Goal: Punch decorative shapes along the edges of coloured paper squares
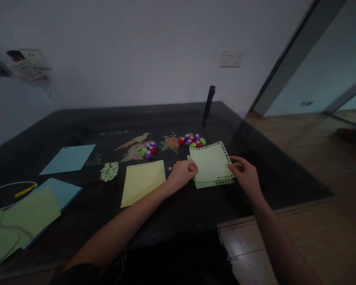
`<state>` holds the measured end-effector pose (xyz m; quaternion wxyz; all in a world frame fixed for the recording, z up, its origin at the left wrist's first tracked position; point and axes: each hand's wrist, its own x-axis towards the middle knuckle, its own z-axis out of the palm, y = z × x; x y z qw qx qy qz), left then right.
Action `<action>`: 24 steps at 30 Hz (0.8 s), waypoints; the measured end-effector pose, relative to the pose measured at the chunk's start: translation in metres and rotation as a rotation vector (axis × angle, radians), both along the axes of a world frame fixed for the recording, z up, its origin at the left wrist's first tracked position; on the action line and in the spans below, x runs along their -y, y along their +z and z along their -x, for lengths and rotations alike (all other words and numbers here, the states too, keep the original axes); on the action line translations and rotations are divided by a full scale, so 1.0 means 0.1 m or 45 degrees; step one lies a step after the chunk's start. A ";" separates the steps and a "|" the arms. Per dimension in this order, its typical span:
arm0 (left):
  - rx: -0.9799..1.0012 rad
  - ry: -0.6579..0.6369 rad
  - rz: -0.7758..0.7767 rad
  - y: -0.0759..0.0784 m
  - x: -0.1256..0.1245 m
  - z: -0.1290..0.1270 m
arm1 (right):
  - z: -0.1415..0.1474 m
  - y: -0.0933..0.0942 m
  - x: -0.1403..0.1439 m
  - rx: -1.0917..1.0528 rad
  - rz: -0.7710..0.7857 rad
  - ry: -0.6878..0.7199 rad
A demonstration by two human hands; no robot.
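Note:
A pale green paper sheet (211, 162) with small shapes punched along its edges is held up between my hands. My left hand (184, 173) is closed, pinching the sheet's left edge. On the opposite edge, my right hand (244, 174) grips it between thumb and fingers. Just beneath lies another pale green sheet (203, 185), mostly covered. To the left of my left hand rests a yellowish sheet stack (143, 180) with a punched border. Small round punches in purple, red and green form one cluster (149, 150) behind that stack and a second cluster (191, 140) behind the held sheet.
Everything lies on a dark glossy table (178, 215) against a wall. Blue sheets (67, 159), a greenish sheet pile (32, 213), a white cable (13, 183) and a small heap of paper cut-outs (109, 171) are at left. A black upright stick (208, 103) stands at the back.

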<state>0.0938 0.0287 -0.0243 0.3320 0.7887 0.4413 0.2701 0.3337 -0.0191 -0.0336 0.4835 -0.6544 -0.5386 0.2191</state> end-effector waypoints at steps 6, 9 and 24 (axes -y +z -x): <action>-0.109 -0.045 0.013 -0.06 0.06 -0.04 | -0.03 -0.13 0.11 0.106 0.064 -0.014; -0.127 -0.052 0.006 -0.09 0.06 -0.05 | -0.02 -0.16 0.11 0.134 0.078 -0.005; -0.253 -0.082 -0.030 -0.12 0.08 -0.03 | -0.03 -0.21 0.03 0.337 0.137 -0.010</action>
